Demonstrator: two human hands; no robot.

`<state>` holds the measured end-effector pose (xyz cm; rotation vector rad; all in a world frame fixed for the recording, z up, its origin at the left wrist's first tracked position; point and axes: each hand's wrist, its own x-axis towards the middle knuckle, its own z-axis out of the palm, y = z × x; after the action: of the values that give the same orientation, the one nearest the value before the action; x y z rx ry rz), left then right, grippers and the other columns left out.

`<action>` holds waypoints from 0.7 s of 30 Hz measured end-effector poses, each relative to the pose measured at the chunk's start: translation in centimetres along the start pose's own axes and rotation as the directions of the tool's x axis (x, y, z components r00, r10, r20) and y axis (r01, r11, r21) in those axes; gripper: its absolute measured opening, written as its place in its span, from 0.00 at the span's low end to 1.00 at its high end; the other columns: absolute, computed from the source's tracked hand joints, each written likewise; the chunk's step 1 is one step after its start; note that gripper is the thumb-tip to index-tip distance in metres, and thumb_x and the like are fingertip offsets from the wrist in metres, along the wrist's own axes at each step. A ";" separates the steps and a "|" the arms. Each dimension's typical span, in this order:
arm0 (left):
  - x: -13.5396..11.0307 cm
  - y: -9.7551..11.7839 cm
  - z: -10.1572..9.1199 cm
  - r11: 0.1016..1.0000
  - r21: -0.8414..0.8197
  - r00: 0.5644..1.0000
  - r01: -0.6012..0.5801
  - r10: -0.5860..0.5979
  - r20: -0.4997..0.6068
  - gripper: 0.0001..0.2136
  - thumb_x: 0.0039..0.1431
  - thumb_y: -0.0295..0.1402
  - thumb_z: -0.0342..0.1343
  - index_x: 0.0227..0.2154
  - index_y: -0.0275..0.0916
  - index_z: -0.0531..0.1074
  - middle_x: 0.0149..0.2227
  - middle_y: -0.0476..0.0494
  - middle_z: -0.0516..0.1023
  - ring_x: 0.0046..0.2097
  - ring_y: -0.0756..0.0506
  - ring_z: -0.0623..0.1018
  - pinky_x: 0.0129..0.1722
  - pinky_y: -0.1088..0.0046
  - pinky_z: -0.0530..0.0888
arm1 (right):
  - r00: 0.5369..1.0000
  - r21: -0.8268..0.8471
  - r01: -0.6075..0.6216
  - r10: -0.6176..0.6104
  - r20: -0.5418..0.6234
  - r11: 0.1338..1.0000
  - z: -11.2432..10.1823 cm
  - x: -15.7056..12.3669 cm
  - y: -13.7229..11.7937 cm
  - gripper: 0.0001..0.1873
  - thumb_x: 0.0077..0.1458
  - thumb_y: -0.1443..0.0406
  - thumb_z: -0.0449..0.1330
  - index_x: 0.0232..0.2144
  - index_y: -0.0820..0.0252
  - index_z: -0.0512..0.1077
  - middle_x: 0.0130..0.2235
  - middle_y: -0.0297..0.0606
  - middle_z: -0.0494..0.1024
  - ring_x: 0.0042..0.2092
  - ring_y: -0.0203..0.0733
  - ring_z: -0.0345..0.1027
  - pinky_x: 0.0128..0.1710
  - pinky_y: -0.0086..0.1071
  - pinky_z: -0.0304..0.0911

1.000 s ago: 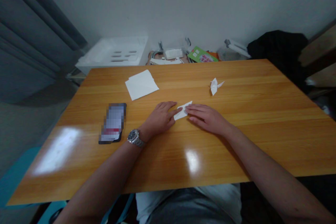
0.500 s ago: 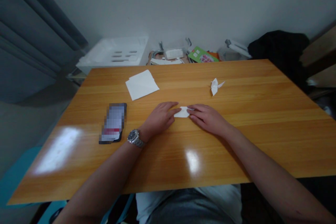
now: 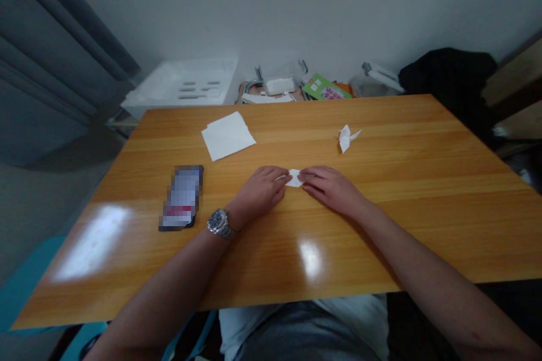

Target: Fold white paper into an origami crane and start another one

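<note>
A small folded white paper (image 3: 293,178) lies on the wooden table (image 3: 381,208) in front of me. My left hand (image 3: 259,192), with a watch on its wrist, has its fingers curled and pinching the paper's left end. My right hand (image 3: 331,187) presses its fingertips on the paper's right end. Most of the paper is hidden under the fingers.
A finished white paper crane (image 3: 346,137) stands at the back right. A stack of white paper sheets (image 3: 227,135) lies at the back left, with a phone (image 3: 183,197) nearer me. Behind the table are a white tray (image 3: 183,86), clutter and a black bag (image 3: 449,76).
The paper went from a long tilted strip to a shorter, flatter shape. Both hands have drawn closer together over it.
</note>
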<state>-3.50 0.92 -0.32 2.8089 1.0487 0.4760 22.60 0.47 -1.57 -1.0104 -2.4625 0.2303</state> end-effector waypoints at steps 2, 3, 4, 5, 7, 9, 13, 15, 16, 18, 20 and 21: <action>0.1 0.1 -0.1 1.000 0.012 1.000 -0.004 0.004 0.010 0.16 0.69 0.30 0.52 0.56 0.37 0.74 0.55 0.37 0.77 0.55 0.38 0.75 0.58 0.56 0.71 | 1.000 0.034 0.005 -0.004 -0.024 0.999 0.3 0.1 0.2 0.14 0.69 0.63 0.57 0.51 0.56 0.80 0.54 0.47 0.80 0.54 0.51 0.74 0.55 0.47 0.72; 0.1 0.1 -0.1 1.000 0.018 1.000 -0.005 0.005 0.011 0.16 0.69 0.30 0.52 0.56 0.36 0.74 0.55 0.37 0.77 0.55 0.38 0.75 0.58 0.57 0.71 | 0.999 0.046 0.005 -0.003 -0.035 0.999 0.5 0.1 0.2 0.14 0.68 0.63 0.57 0.49 0.56 0.80 0.53 0.47 0.80 0.54 0.51 0.74 0.55 0.47 0.72; 0.1 0.1 -0.1 1.000 0.023 1.000 -0.007 0.006 0.012 0.16 0.70 0.31 0.52 0.56 0.36 0.74 0.55 0.37 0.77 0.55 0.38 0.75 0.58 0.57 0.71 | 0.999 0.054 0.006 -0.004 -0.043 0.999 0.6 0.1 0.3 0.13 0.68 0.63 0.58 0.48 0.56 0.81 0.53 0.47 0.80 0.53 0.50 0.75 0.54 0.47 0.72; 0.1 0.2 -0.1 1.000 0.029 1.000 -0.007 0.007 0.011 0.15 0.70 0.31 0.52 0.56 0.36 0.74 0.55 0.37 0.77 0.55 0.38 0.75 0.58 0.57 0.71 | 0.999 0.060 0.008 -0.005 -0.049 0.998 0.6 0.1 0.3 0.12 0.68 0.63 0.58 0.47 0.56 0.81 0.52 0.47 0.81 0.53 0.50 0.75 0.54 0.47 0.72; 0.2 0.3 0.0 0.999 0.039 1.000 -0.014 0.013 0.005 0.15 0.71 0.32 0.51 0.55 0.36 0.74 0.54 0.38 0.78 0.55 0.38 0.75 0.58 0.58 0.71 | 0.998 0.074 0.010 -0.006 -0.055 0.997 0.7 0.2 0.3 0.11 0.67 0.63 0.59 0.45 0.55 0.82 0.51 0.46 0.81 0.52 0.50 0.75 0.53 0.47 0.73; 0.2 0.5 0.0 0.999 0.044 1.000 -0.026 0.026 -0.001 0.15 0.71 0.33 0.51 0.56 0.37 0.74 0.54 0.38 0.78 0.55 0.39 0.76 0.58 0.58 0.71 | 0.998 0.091 0.010 -0.004 -0.057 0.996 0.7 0.2 0.2 0.11 0.67 0.63 0.59 0.44 0.55 0.82 0.49 0.45 0.82 0.50 0.49 0.76 0.52 0.46 0.73; 0.2 0.9 0.4 0.999 0.036 0.999 -0.036 0.037 -0.019 0.14 0.72 0.36 0.52 0.54 0.38 0.75 0.53 0.40 0.79 0.53 0.39 0.77 0.56 0.59 0.72 | 0.998 0.118 0.007 0.000 -0.059 0.993 0.5 0.4 -0.1 0.10 0.67 0.64 0.59 0.42 0.56 0.82 0.48 0.46 0.82 0.49 0.48 0.76 0.50 0.44 0.73; 0.3 1.0 0.6 0.999 0.028 0.999 -0.024 0.024 -0.030 0.13 0.72 0.38 0.53 0.51 0.38 0.76 0.52 0.41 0.80 0.52 0.40 0.77 0.54 0.60 0.72 | 0.998 0.121 0.011 -0.003 -0.065 0.993 0.5 0.4 -0.2 0.10 0.67 0.64 0.59 0.42 0.58 0.81 0.47 0.46 0.81 0.49 0.48 0.75 0.50 0.44 0.73; 0.4 1.0 0.7 1.000 0.025 0.999 -0.015 0.016 -0.035 0.12 0.72 0.38 0.53 0.49 0.39 0.77 0.52 0.41 0.80 0.52 0.40 0.78 0.53 0.60 0.73 | 0.998 0.122 0.015 -0.007 -0.070 0.992 0.5 0.4 -0.2 0.09 0.67 0.65 0.60 0.41 0.58 0.81 0.47 0.46 0.81 0.48 0.48 0.75 0.49 0.44 0.73; 0.5 1.0 0.9 1.000 0.016 0.999 0.003 -0.003 -0.042 0.12 0.72 0.39 0.53 0.47 0.39 0.78 0.51 0.41 0.80 0.51 0.40 0.78 0.52 0.61 0.73 | 0.997 0.132 0.022 -0.011 -0.081 0.991 0.6 0.5 -0.1 0.08 0.66 0.65 0.61 0.41 0.58 0.81 0.46 0.46 0.81 0.48 0.48 0.75 0.49 0.44 0.73; 0.6 1.0 1.0 1.000 0.003 0.999 0.015 -0.015 -0.038 0.12 0.72 0.38 0.52 0.46 0.39 0.78 0.51 0.42 0.80 0.51 0.41 0.78 0.52 0.62 0.73 | 0.996 0.142 0.026 -0.014 -0.087 0.990 0.7 0.5 -0.1 0.07 0.66 0.65 0.62 0.40 0.57 0.81 0.46 0.45 0.81 0.47 0.48 0.75 0.48 0.44 0.73; 0.7 1.0 1.1 1.000 -0.003 0.999 0.017 -0.017 -0.034 0.12 0.73 0.38 0.52 0.45 0.39 0.78 0.50 0.42 0.80 0.51 0.41 0.78 0.52 0.62 0.73 | 0.996 0.145 0.027 -0.014 -0.088 0.989 0.7 0.5 0.0 0.07 0.65 0.66 0.62 0.40 0.57 0.81 0.45 0.45 0.81 0.47 0.48 0.75 0.48 0.44 0.72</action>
<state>-2.05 0.65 -0.95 2.7968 1.0767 0.5256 21.90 0.81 -2.03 -0.9128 -2.3390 0.3477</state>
